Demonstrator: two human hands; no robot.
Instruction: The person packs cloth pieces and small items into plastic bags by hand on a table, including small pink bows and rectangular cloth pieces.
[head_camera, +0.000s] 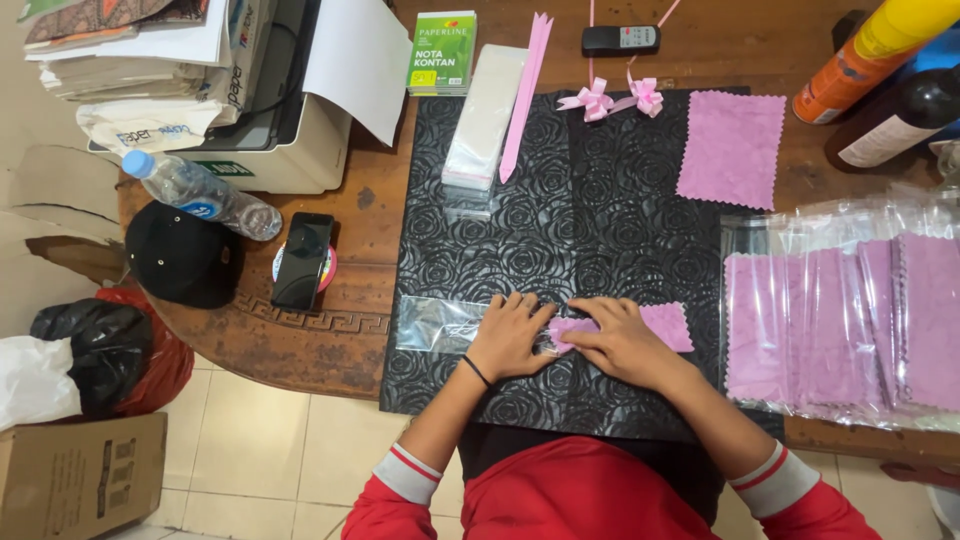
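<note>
My left hand (508, 335) presses flat on a clear plastic sleeve (432, 324) that lies on a black rose-embossed mat (580, 220). My right hand (618, 338) grips a folded pink cloth (668, 323) and holds its left end at the sleeve's mouth, between the two hands. A thin black band circles my left wrist. I cannot tell how far the cloth reaches into the sleeve.
A flat pink cloth (731, 147), two pink ribbon bows (617, 99), a pink strip (524, 95) and a stack of clear sleeves (483, 118) lie at the mat's far side. Bagged pink cloths (850, 320) pile at right. A phone (303, 259), bottle (201, 193), cap (181, 254) and printer (262, 140) sit at left.
</note>
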